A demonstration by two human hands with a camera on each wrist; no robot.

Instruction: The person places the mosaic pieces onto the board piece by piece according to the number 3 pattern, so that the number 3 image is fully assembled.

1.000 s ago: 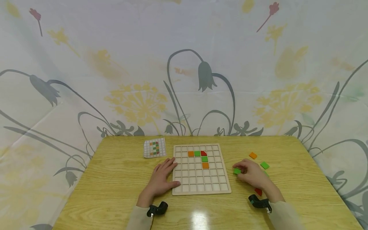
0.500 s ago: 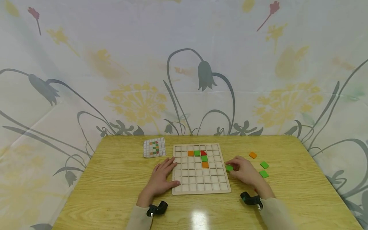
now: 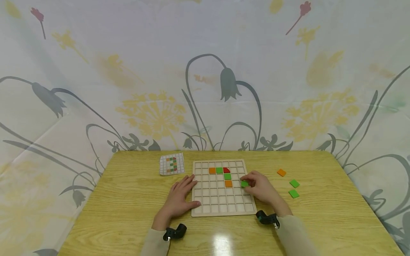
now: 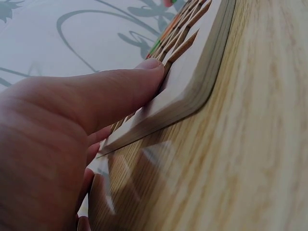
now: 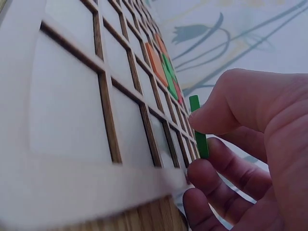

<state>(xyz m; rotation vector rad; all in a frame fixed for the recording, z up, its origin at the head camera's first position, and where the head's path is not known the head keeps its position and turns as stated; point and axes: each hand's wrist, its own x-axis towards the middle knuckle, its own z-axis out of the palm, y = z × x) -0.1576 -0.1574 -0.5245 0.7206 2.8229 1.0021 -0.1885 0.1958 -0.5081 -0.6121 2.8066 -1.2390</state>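
Between thumb and fingers, my right hand (image 3: 262,189) pinches a green square tile (image 3: 244,184) over the right side of a wooden grid board (image 3: 214,200). In the right wrist view the green tile is seen edge-on, tilted up close above the grid. My left hand (image 3: 177,202) rests spread on the board's left edge, its thumb (image 4: 130,86) lying over the raised rim. Set in the board are an orange tile (image 3: 212,170), a green tile (image 3: 219,170) and a red rounded piece (image 3: 226,170) in a row, with green (image 3: 227,176) and orange (image 3: 229,184) tiles below the red one.
A paper card (image 3: 172,164) printed with a coloured grid pattern lies left of the board. On the wooden table (image 3: 128,199) to the right are a loose orange tile (image 3: 281,172) and two green tiles, one farther (image 3: 294,184) and one nearer (image 3: 293,193).
My right hand has carried the green tile leftward from the table to over the board. A red piece by the right forearm has gone out of sight. My left hand stays put.
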